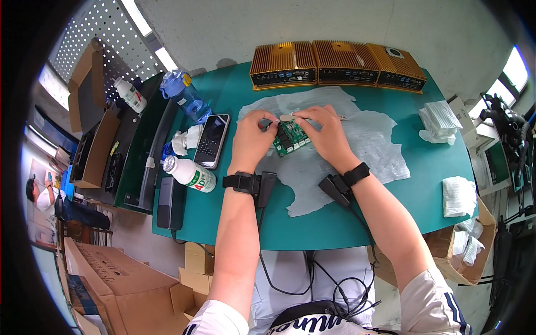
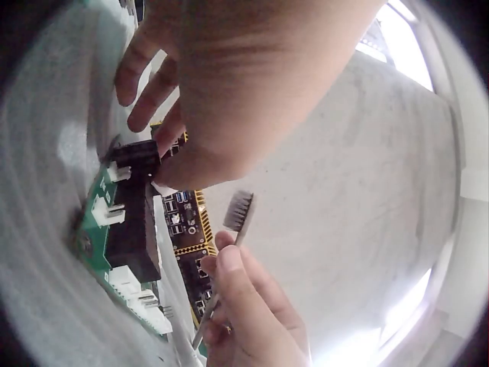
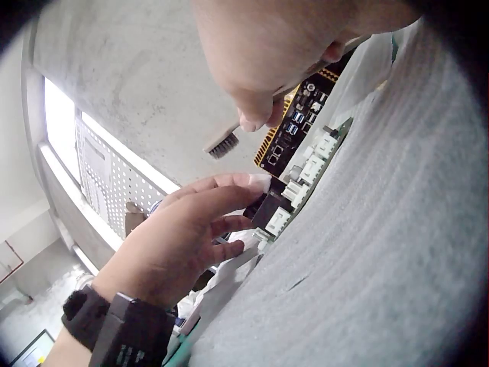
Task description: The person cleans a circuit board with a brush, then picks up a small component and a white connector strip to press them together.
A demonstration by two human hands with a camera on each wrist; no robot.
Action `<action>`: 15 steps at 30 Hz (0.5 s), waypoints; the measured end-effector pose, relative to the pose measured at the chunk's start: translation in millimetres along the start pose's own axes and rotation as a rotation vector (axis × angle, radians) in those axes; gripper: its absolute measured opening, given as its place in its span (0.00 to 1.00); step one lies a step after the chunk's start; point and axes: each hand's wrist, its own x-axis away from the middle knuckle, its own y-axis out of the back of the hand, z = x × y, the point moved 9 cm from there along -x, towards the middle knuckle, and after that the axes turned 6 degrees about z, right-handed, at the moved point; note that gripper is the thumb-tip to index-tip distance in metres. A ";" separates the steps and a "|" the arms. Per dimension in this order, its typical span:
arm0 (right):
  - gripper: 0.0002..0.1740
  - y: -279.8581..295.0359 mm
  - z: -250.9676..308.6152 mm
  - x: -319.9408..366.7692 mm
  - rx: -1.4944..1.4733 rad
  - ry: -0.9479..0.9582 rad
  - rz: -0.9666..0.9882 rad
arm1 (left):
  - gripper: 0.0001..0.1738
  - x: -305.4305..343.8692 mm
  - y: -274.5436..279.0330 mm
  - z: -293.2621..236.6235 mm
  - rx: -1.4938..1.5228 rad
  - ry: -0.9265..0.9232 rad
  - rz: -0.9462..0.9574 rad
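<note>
A green circuit board (image 1: 292, 139) with black blocks and white connectors lies on a wrinkled foam sheet (image 1: 371, 148). My left hand (image 1: 254, 138) holds it at its upper left corner, the thumb against a black block (image 3: 267, 208) in the right wrist view. A small brush like a toothbrush (image 2: 240, 211), with dark grey bristles and a slim handle, is pinched by my right hand (image 1: 325, 133) between thumb and fingers. Its bristles stand apart from the board in both wrist views. Part of the handle is hidden by the right hand.
Three gold finned computer boxes (image 1: 283, 61) line the back. To the left are a blue water bottle (image 1: 187, 97), a phone (image 1: 213, 139), a white bottle (image 1: 190, 173) and a black power brick (image 1: 171, 202). White wrapped packets (image 1: 459, 196) lie right. Cables (image 1: 349, 290) hang from my wrists.
</note>
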 end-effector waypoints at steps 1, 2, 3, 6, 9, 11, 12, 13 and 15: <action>0.10 0.1 0.1 -0.2 -0.004 -0.001 0.001 | 0.10 -0.3 -0.4 1.9 -0.018 0.017 0.007; 0.10 0.2 -0.1 -0.2 -0.008 -0.003 0.001 | 0.10 -0.5 -1.2 3.5 -0.035 0.034 0.016; 0.10 0.2 -0.5 -0.2 -0.007 -0.004 0.001 | 0.10 -0.1 -1.1 1.9 -0.035 0.033 0.017; 0.10 -0.7 -1.6 -0.3 -0.002 -0.009 0.005 | 0.11 2.4 2.2 -3.0 -0.061 0.031 -0.005; 0.11 -0.5 -1.2 -0.4 0.000 -0.006 0.004 | 0.11 2.6 3.2 -2.0 -0.068 0.049 -0.014; 0.11 -0.7 -1.3 -0.2 -0.001 -0.003 0.004 | 0.11 2.1 3.7 -1.2 -0.064 0.029 -0.030; 0.11 -0.6 -1.1 -0.2 -0.001 -0.002 0.004 | 0.11 1.7 3.5 0.1 -0.064 0.029 -0.030; 0.11 -0.6 -0.5 -0.1 0.008 0.000 0.005 | 0.10 1.1 3.5 -0.1 -0.059 0.013 -0.033; 0.11 -0.8 -0.7 -0.1 0.017 0.002 0.006 | 0.10 0.5 3.1 -0.2 -0.053 -0.003 -0.035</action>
